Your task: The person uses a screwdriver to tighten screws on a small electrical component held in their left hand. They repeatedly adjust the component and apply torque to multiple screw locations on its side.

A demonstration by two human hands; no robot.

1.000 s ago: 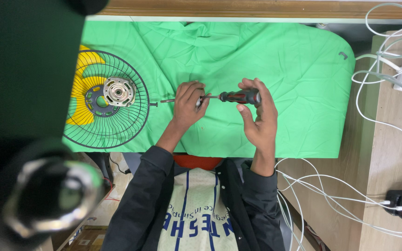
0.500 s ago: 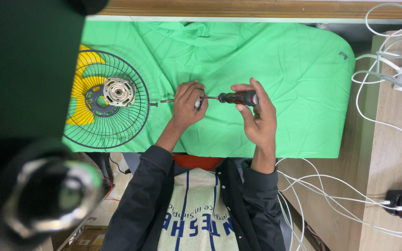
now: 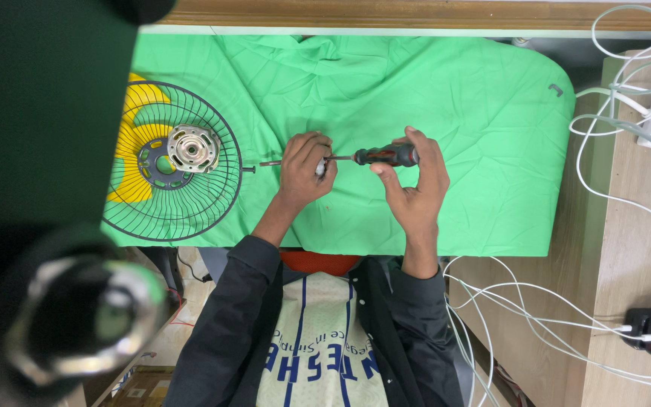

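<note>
Screwdriver (image 3: 386, 156): black handle with red markings, ribbed-looking grip, thin bright metal shaft. It lies level above the middle of the green cloth (image 3: 453, 98), long axis running left to right, handle to the right, tip pointing left into the left hand.

Right hand (image 3: 416, 177): fingers curled around the handle, thumb beneath, holding it firmly.

Left hand (image 3: 307, 169): fingers bunched narrowly around a small metal part where the shaft ends; the part itself is mostly hidden. A slim metal rod (image 3: 269, 163) sticks out to the left of this hand, in line with the shaft.

Cloth: soft, creased fabric covering the table.

Fan guard (image 3: 171, 162): round black wire cage, lying flat at the cloth's left edge, well apart from the hands. Silvery metal motor (image 3: 192, 148) at its centre, yellow plastic blades (image 3: 133, 147) beneath.

White cables (image 3: 627, 98): looped, on the wooden surface to the right.
</note>
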